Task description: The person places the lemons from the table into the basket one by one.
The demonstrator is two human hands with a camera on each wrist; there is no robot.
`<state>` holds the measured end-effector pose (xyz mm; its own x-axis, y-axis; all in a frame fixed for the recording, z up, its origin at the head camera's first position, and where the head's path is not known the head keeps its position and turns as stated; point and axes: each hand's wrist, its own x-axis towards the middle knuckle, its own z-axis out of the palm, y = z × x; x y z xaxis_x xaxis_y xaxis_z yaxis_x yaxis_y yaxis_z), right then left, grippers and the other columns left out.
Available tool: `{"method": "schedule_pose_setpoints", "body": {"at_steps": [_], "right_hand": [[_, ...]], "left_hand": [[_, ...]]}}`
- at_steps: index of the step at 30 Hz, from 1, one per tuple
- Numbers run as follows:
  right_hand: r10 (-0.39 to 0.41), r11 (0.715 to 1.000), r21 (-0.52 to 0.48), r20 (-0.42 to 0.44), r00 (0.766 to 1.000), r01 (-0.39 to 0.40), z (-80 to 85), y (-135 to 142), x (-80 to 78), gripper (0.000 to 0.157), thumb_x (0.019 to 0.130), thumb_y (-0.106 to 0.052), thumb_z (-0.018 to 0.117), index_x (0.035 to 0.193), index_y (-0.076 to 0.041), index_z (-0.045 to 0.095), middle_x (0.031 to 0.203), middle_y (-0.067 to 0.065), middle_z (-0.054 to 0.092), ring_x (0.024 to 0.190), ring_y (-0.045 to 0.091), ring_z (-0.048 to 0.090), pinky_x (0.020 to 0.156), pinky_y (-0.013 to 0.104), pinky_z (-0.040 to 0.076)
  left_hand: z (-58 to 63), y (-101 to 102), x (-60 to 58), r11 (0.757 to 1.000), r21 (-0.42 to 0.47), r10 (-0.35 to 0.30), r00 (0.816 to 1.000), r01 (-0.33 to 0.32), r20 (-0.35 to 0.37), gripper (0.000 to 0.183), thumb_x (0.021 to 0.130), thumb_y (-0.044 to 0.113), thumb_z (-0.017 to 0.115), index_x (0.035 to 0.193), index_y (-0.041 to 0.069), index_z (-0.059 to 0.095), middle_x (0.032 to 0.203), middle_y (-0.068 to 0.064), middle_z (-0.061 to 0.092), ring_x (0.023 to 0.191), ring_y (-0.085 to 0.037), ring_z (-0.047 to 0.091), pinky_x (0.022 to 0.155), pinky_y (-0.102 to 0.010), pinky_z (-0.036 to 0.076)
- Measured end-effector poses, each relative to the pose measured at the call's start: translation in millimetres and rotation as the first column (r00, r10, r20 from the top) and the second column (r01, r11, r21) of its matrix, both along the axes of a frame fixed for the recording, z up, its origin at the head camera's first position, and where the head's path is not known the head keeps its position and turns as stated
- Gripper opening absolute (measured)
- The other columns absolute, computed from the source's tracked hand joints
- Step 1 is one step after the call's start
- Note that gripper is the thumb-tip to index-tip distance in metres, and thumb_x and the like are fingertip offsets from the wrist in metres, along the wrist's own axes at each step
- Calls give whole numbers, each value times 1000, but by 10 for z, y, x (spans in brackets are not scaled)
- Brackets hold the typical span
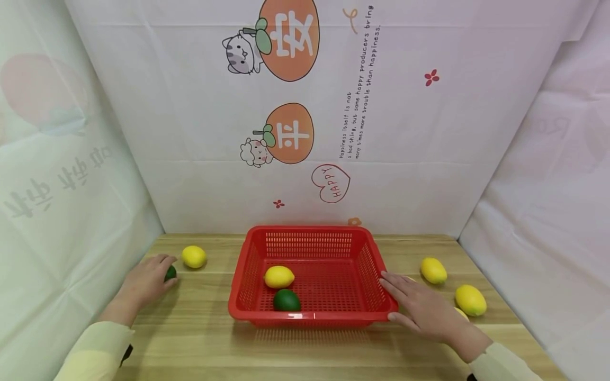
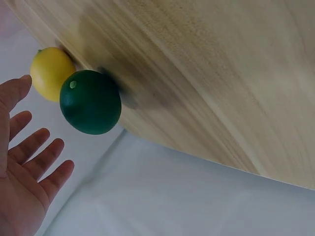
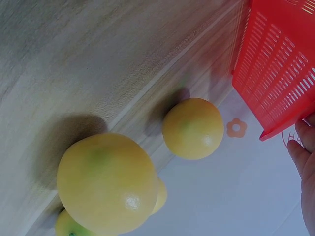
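Head view — hands unclenched — left hand (image 1: 147, 279) partly hides green fruit (image 1: 170, 273), right hand (image 1: 425, 309) lemons (image 1: 463, 313).

Basket (image 1: 313, 316) was solid red, walls (image 1: 308, 244) patterned with slots; lemons (image 1: 279, 277) were yellow, some tinged green; rounded fruits (image 1: 287, 300) were deep green, one with a pale spot (image 2: 73, 84); table (image 1: 200, 338) was light brown with streaked grain; backdrop (image 1: 405, 132) was white, printed with orange fruits (image 1: 289, 69), a grey-striped cat (image 1: 240, 55), red flowers (image 1: 432, 78) and a red-outlined heart (image 1: 331, 183); sleeves (image 1: 95, 349) were pale yellow.
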<state>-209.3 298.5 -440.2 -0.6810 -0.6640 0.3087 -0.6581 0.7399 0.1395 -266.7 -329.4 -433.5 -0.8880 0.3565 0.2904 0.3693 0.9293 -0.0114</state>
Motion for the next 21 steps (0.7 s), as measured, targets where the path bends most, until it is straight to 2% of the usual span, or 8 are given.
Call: {"method": "schedule_pose_setpoints", "body": {"at_steps": [11,21], "right_hand": [[0,1000,1,-11,1000,0,-11,1,1,67,94,-52,55,143,-7,49,149,9,43,126,30,50,94,47,50],[19,1000,-10,-30,999,-19,-29,10,-16,67,93,-51,57,143,-6,49,149,9,43,126,30,50,93,46,50]], "left_hand": [[-130,-54,-89,997,61,33,996,-38,85,49,85,17,74,122,-10,56,122,-35,52,111,-51,51,92,-61,43],[-233,-83,-144,994,78,72,990,-82,118,50,85,16,74,123,-10,55,124,-37,49,112,-52,49,89,-62,44]]}}
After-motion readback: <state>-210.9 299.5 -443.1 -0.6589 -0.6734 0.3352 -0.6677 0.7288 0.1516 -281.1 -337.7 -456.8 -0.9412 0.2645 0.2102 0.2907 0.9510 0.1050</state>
